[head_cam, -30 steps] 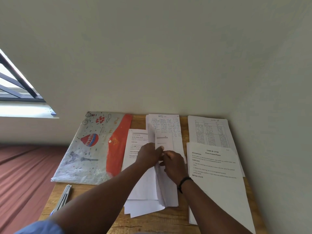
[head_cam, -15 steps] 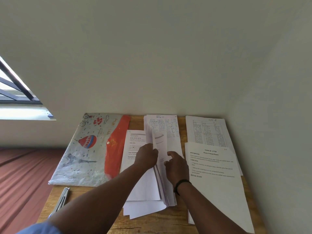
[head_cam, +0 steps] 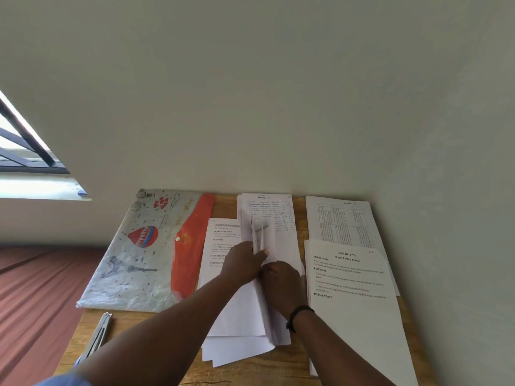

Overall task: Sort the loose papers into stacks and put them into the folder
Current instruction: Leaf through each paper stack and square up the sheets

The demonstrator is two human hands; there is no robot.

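Note:
A stack of white loose papers (head_cam: pixel 237 316) lies in the middle of the wooden table. Several of its sheets (head_cam: pixel 260 232) stand up on edge, fanned apart. My left hand (head_cam: pixel 243 263) holds these raised sheets from the left, thumb against them. My right hand (head_cam: pixel 281 280), with a black wristband, grips the sheets from the right, fingers curled at their edge. A patterned grey and red folder (head_cam: pixel 139 254) lies shut at the left. A printed stack titled "Water Potted Plants" (head_cam: pixel 354 302) lies at the right, a table sheet (head_cam: pixel 340 218) behind it, a handwritten sheet (head_cam: pixel 267 210) behind the middle stack.
A metal clip-like tool (head_cam: pixel 99 334) lies near the table's front left edge. The wall (head_cam: pixel 278 107) rises right behind the table and along its right side. A window (head_cam: pixel 25 151) is at the far left, a reddish floor (head_cam: pixel 33 288) below.
The raised sheets have fanned further apart. My right hand slid in close to my left hand at the sheets' edge. The view shifted slightly.

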